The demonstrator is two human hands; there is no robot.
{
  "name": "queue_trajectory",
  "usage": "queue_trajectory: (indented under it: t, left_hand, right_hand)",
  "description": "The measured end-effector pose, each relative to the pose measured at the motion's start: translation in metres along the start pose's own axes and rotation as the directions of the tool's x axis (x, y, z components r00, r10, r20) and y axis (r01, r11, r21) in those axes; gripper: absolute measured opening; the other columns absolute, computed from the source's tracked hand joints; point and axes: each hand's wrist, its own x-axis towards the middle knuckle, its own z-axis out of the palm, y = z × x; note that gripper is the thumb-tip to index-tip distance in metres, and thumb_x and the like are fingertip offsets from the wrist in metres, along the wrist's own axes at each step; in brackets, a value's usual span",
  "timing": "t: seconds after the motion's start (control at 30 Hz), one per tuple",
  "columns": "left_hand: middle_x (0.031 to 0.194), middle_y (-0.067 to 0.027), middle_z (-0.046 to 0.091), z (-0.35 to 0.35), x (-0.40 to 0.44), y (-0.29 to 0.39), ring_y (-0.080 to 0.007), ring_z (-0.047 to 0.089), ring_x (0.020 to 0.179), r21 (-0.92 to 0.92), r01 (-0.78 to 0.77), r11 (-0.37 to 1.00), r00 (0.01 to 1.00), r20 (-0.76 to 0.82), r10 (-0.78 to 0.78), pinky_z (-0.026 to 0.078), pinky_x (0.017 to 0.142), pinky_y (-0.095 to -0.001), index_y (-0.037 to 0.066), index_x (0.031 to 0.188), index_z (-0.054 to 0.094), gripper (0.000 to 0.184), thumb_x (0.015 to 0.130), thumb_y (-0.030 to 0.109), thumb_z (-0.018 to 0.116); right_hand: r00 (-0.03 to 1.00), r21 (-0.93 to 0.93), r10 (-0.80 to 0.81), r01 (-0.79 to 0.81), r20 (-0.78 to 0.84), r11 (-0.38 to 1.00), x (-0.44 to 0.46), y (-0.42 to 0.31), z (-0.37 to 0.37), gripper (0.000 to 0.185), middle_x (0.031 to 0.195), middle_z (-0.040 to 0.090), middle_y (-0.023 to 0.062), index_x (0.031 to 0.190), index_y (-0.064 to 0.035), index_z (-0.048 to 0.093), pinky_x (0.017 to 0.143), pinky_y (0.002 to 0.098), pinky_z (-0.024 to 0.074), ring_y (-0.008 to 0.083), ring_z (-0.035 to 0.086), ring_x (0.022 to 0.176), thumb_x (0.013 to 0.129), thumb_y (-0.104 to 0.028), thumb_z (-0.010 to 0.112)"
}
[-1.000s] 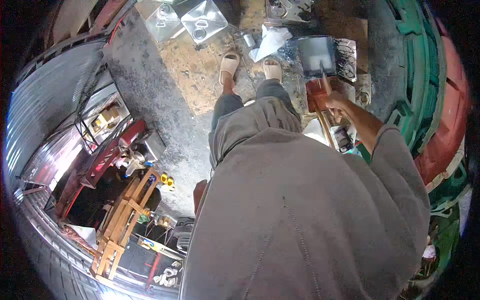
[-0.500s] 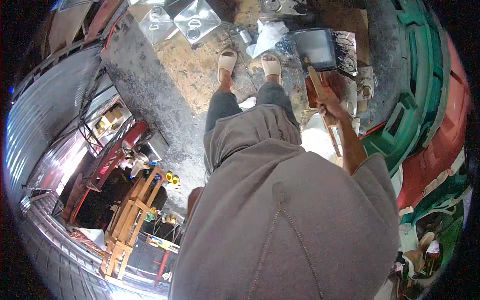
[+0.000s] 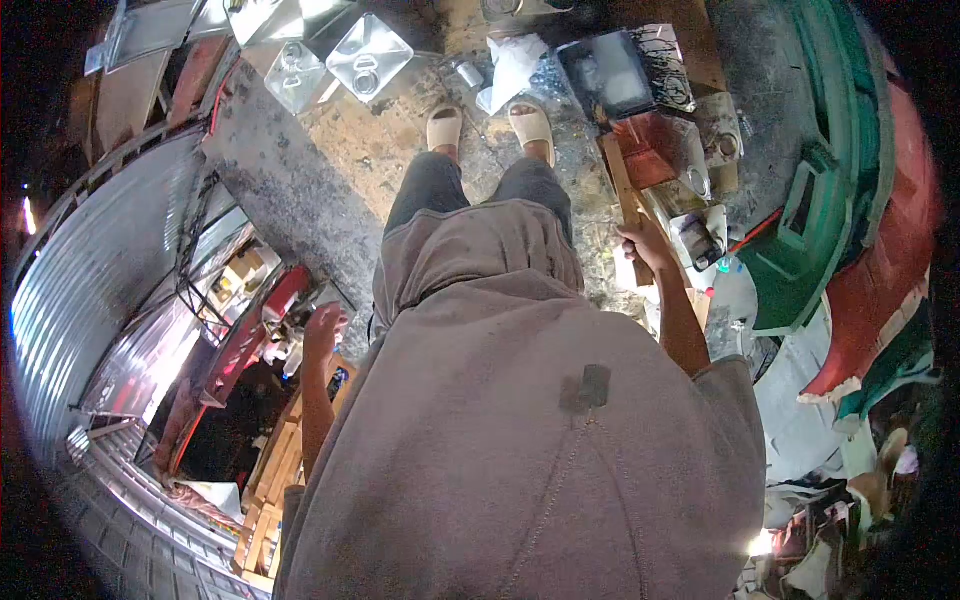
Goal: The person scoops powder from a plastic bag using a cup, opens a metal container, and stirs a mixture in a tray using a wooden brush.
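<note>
My right hand [image 3: 645, 245] is closed around a flat wooden stick [image 3: 620, 180], held at my right side. The stick's upper end reaches beside a reddish-brown tin [image 3: 640, 150] on the floor. Beyond that tin lies a dark square container [image 3: 606, 78] with a pale top. My left hand [image 3: 323, 328] hangs out at my left side, fingers loosely apart, with nothing visible in it. Behind it, farther off, stands a wooden frame [image 3: 268, 490]. My feet, in light sandals [image 3: 530, 128], are on the stained floor.
Shiny square metal cans [image 3: 369, 57] stand ahead on the left. A crumpled white cloth or paper [image 3: 515, 65] and a small metal cylinder [image 3: 467, 73] lie ahead of my feet. Green moulded pieces [image 3: 800, 230] and red ones [image 3: 890, 260] line the right. Corrugated sheeting [image 3: 95, 280] is at the left.
My left hand has come into view at my left side. My right hand has moved lower and a little left with the stick, which is now more upright. The view has shifted.
</note>
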Motion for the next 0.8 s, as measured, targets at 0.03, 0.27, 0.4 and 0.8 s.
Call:
queue_trajectory:
  t: [0.03,0.27,0.4,0.8]
  left_hand:
    - [0.096,-0.0066,0.062,0.002,0.004,0.009,-0.0156,0.060,0.085,0.093,-0.034,0.995,0.999,0.012,0.033,0.044,0.074,-0.0278,0.004,0.109,0.055,0.037,0.089,0.035,0.053]
    - [0.092,-0.0097,0.062,-0.009,0.088,-0.008,-0.0167,0.060,0.083,-0.026,-0.203,0.979,0.962,0.180,0.204,0.050,0.077,-0.0310,0.000,0.108,0.056,0.031,0.089,0.025,0.055]
    - [0.091,-0.0100,0.063,-0.028,0.112,0.000,-0.0175,0.061,0.082,-0.054,-0.254,0.966,0.951,0.169,0.260,0.049,0.076,-0.0305,0.000,0.108,0.056,0.032,0.089,0.027,0.055]
    - [0.093,-0.0066,0.064,-0.110,0.212,-0.124,-0.0166,0.062,0.077,-0.123,-0.061,0.990,0.987,0.140,0.078,0.045,0.063,-0.0290,0.008,0.109,0.056,0.033,0.087,0.033,0.054]
  right_hand:
    - [0.999,-0.079,-0.033,0.032,-0.017,0.996,-0.013,-0.005,0.008,0.022,0.065,0.045,-0.0021,0.091,-0.0108,0.043,0.038,0.0220,0.0352,0.0058,0.043,0.049,0.080,-0.013,0.062]
    - [0.949,-0.284,-0.132,0.047,-0.287,0.958,-0.054,0.009,0.039,0.028,0.060,0.049,0.0044,0.103,-0.0041,0.042,0.036,0.0284,0.0413,0.0138,0.049,0.043,0.077,-0.004,0.054]
    - [0.870,-0.402,-0.177,-0.027,-0.460,0.915,-0.080,0.008,0.079,0.029,0.060,0.050,0.0052,0.107,-0.0056,0.043,0.035,0.0291,0.0410,0.0155,0.049,0.040,0.079,-0.003,0.049]
    - [0.572,-0.858,-0.690,-0.049,-0.444,0.512,-0.033,0.084,0.141,0.060,0.073,0.060,0.0169,0.132,-0.0123,0.043,0.049,0.0342,0.0457,0.0238,0.058,0.054,0.072,-0.006,0.050]
